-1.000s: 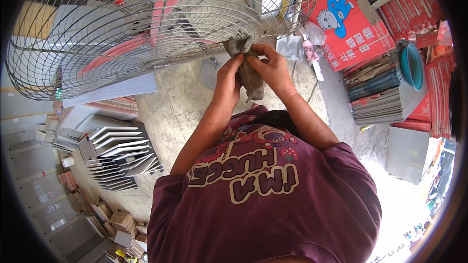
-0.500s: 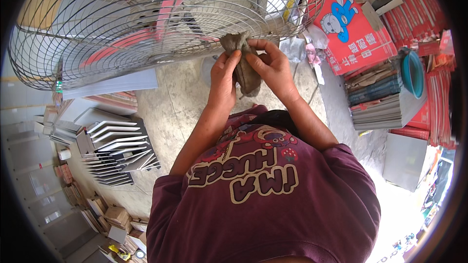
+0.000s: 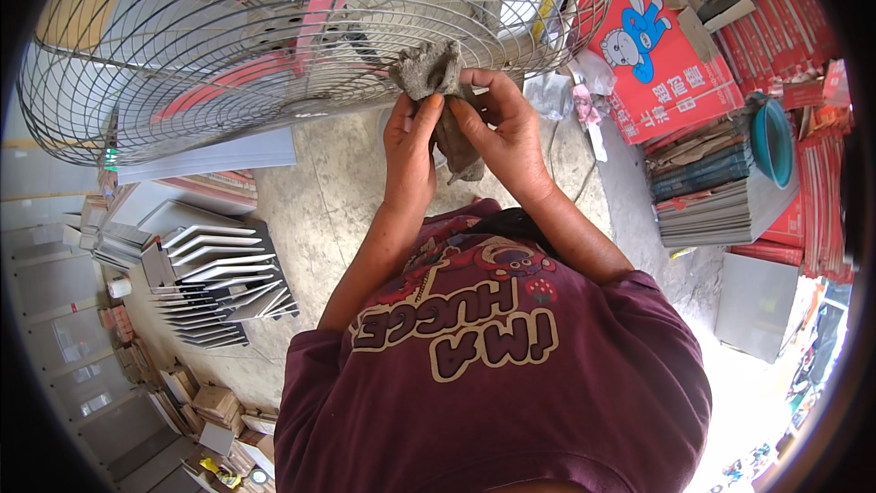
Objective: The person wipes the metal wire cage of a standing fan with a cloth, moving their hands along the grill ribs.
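Observation:
A crumpled grey-brown cloth (image 3: 433, 71) is pinched between my two hands, close to the near edge of a large wire fan guard (image 3: 274, 91). My left hand (image 3: 412, 141) grips it with thumb and fingers from the left. From the right, my right hand (image 3: 502, 128) presses its thumb on the cloth, fingers curled behind. The upper part of the cloth folds open above the thumbs, and the rest hangs down between the palms. Red fan blades (image 3: 333, 0) show through the wires. Whether the cloth touches the guard I cannot tell.
At left, a dark rack (image 3: 274, 265) holds several tiles on edge. Red cartons (image 3: 675, 73) and stacked tiles (image 3: 716, 210) stand at right, with a teal basin (image 3: 772, 141) among them. A grey panel (image 3: 762, 306) leans below. Wooden pieces (image 3: 219, 404) lie at lower left.
The cloth's top edge has been raised and spread wider above my thumbs, shifting slightly left. Both hands keep their pinch on it and stay almost in place.

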{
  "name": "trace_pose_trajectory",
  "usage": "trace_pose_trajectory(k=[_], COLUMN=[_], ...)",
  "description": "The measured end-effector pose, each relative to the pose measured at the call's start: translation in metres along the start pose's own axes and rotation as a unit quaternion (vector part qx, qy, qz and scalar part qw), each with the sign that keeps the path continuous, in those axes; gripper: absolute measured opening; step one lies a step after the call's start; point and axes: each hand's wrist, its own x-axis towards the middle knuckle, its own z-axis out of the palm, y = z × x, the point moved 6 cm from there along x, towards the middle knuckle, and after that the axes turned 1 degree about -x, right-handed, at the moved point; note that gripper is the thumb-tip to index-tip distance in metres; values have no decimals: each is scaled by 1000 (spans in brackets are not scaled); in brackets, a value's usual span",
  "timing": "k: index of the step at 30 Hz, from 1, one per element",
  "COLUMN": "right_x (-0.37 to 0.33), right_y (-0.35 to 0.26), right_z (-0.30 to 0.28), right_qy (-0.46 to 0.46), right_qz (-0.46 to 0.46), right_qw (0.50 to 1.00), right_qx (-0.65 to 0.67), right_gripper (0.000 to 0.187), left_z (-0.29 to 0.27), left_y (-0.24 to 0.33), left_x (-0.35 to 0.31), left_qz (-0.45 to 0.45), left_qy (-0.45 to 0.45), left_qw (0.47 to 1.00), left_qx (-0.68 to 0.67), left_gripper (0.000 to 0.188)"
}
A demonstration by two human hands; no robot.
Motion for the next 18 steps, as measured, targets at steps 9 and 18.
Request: trace_pose_trajectory(k=[9, 18], right_x=[-3, -8], right_y=[46, 92], right_z=[-6, -10], right_qy=[-21, -44], right_qz=[160, 195], right_qw=[987, 978], right_qx=[-16, -55], right_gripper=[32, 35], left_z=[-23, -50], left_y=[-44, -78], left_x=[5, 0], left_qz=[-136, -232], left_qy=[14, 40], left_qw=[991, 971], left_qx=[-1, -43], left_gripper=[27, 32])
